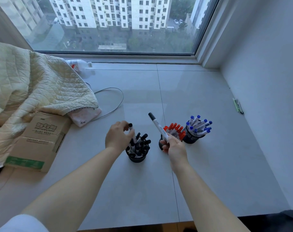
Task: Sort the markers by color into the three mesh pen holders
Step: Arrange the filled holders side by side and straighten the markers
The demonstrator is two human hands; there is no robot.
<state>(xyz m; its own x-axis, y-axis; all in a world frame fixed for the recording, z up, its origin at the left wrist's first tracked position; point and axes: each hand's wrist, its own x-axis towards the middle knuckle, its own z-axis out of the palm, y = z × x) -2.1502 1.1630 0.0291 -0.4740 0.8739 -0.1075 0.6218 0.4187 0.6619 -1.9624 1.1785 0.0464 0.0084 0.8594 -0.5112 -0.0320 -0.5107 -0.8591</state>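
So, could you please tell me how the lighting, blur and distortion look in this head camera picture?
Head view: soft, even daylight from the window, with only faint shadows; a pale sheen on the sill tiles; wide-angle bending of the window frame edges; the left hand slightly motion-blurred at its fingers, the right hand and its black marker fairly sharp.

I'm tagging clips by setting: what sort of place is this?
Probably a high-floor apartment room, on a wide tiled window ledge. The window looks down on residential tower blocks, and a quilted blanket and a cardboard socket box lie beside the work spot.
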